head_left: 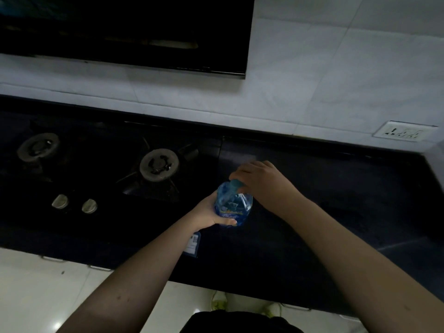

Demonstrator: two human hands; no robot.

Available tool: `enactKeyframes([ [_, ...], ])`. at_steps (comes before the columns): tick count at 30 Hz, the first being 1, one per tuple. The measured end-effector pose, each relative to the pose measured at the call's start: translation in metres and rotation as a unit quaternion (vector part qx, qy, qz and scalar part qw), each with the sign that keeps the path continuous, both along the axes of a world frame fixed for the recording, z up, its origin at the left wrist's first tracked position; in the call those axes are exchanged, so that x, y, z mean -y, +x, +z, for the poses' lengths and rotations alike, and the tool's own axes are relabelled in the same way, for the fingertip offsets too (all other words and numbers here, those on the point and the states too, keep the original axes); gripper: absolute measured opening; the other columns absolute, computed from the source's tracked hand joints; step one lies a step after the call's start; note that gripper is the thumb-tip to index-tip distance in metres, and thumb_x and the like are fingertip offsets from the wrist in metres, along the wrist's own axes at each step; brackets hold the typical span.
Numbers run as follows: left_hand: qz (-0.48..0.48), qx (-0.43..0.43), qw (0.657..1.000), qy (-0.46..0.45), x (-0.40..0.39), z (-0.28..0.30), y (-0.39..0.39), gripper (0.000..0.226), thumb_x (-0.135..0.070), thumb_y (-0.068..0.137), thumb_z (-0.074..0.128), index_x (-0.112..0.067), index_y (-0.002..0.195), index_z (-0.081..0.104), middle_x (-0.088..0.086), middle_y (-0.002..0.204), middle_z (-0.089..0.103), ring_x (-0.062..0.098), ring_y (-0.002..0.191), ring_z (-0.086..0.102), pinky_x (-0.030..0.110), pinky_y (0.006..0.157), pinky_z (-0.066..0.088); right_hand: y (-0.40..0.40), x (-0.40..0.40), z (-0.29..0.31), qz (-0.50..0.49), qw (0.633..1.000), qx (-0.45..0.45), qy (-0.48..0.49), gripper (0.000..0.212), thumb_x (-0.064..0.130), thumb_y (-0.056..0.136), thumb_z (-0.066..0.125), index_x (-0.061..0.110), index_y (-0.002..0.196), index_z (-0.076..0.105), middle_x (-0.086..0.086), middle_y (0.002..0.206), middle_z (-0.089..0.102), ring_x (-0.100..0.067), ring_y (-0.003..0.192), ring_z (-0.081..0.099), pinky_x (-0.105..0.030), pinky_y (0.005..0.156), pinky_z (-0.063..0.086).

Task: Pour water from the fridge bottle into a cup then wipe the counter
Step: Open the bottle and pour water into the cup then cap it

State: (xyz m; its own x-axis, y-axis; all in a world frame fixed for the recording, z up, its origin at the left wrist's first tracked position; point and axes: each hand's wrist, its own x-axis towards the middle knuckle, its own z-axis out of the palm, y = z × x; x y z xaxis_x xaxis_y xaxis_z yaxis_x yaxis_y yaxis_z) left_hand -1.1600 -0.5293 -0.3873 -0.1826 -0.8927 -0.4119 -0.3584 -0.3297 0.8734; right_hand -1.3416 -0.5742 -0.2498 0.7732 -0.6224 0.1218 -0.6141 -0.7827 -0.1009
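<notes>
A clear blue plastic water bottle [236, 205] with a blue label stands upright over the dark counter [324, 200], just right of the stove. My left hand [211, 212] wraps around its body from the left. From above, my right hand [260, 180] has its fingers closed on the teal cap [234, 184]. No cup is in view.
A black gas stove with two burners [159, 164] and two knobs [89, 205] fills the counter's left part. A range hood [125, 32] hangs above. On the right wall sits a wall socket [400, 133]. A small white tag [194, 242] lies on the counter near the front edge.
</notes>
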Motion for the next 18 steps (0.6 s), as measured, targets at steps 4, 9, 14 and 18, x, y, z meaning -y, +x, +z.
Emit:
enactKeyframes([
  [4, -0.021, -0.002, 1.000, 0.010, 0.005, -0.004, 0.005, 0.088, -0.022, 0.060, 0.094, -0.028, 0.134, 0.047, -0.014, 0.120, 0.065, -0.005, 0.108, 0.061, 0.021, 0.096, 0.049, 0.002, 0.009, 0.009, 0.062, 0.998, -0.025, -0.005, 0.027, 0.021, 0.071, 0.077, 0.022, 0.097, 0.072, 0.003, 0.089, 0.069, -0.021, 0.079, 0.067, -0.031, 0.073, 0.048],
  [9, -0.052, 0.001, 0.999, 0.013, 0.009, -0.004, 0.010, 0.093, -0.030, 0.059, 0.095, -0.030, 0.137, 0.045, -0.013, 0.127, 0.063, 0.002, 0.117, 0.059, 0.030, 0.102, 0.047, 0.005, 0.017, 0.014, 0.127, 0.991, -0.044, 0.003, 0.021, 0.009, 0.078, 0.069, 0.016, 0.098, 0.071, 0.001, 0.091, 0.071, -0.022, 0.081, 0.064, -0.032, 0.080, 0.050],
  [14, -0.052, -0.011, 0.998, 0.020, 0.008, -0.003, 0.010, 0.092, -0.024, 0.061, 0.094, -0.026, 0.139, 0.044, -0.012, 0.127, 0.064, 0.000, 0.116, 0.060, 0.026, 0.100, 0.047, 0.013, 0.018, 0.021, 0.109, 0.984, -0.142, 0.022, 0.023, 0.005, 0.085, 0.061, 0.018, 0.103, 0.067, 0.004, 0.099, 0.068, -0.018, 0.094, 0.059, -0.033, 0.085, 0.049],
  [18, -0.047, -0.012, 0.999, 0.022, 0.008, -0.005, 0.010, 0.095, -0.030, 0.058, 0.095, -0.028, 0.138, 0.045, -0.011, 0.127, 0.064, 0.003, 0.117, 0.060, 0.034, 0.104, 0.047, 0.020, 0.018, 0.030, 0.097, 0.977, -0.188, 0.024, 0.021, 0.024, 0.094, 0.055, 0.017, 0.114, 0.061, 0.001, 0.111, 0.062, -0.018, 0.107, 0.056, -0.031, 0.091, 0.045],
])
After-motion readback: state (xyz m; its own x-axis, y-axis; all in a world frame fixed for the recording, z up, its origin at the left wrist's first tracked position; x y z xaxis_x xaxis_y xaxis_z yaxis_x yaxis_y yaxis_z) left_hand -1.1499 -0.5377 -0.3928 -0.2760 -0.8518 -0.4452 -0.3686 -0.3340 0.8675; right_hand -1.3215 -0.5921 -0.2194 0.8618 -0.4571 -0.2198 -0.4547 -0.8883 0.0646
